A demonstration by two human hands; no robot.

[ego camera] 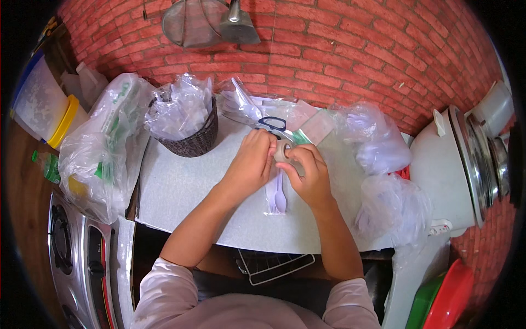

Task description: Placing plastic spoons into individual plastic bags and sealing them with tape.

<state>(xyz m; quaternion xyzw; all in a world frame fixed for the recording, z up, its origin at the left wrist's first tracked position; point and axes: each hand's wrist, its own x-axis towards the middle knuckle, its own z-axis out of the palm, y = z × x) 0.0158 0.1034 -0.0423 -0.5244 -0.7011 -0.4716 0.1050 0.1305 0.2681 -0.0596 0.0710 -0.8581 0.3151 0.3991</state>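
Note:
My right hand (308, 168) holds a roll of clear tape (282, 151) between thumb and fingers. My left hand (257, 156) meets it at the roll's left side, its fingers bent together; whether they pinch the tape's end cannot be told. Below the hands, a plastic spoon (280, 200) and fork lie in a clear sleeve on the table (185, 185), the upper part hidden by the hands. Just beyond the hands are scissors (272, 123) with dark blue handles. A dark woven basket (193, 142) at the left holds many wrapped plastic utensils (181, 111).
More plastic spoons (246, 103) and clear sleeves (314, 123) lie near the brick-patterned wall. Plastic bags (390, 205) stand at the right beside a white rice cooker (439, 172). A large plastic bag (107, 152) and a gas stove (78, 255) are at the left.

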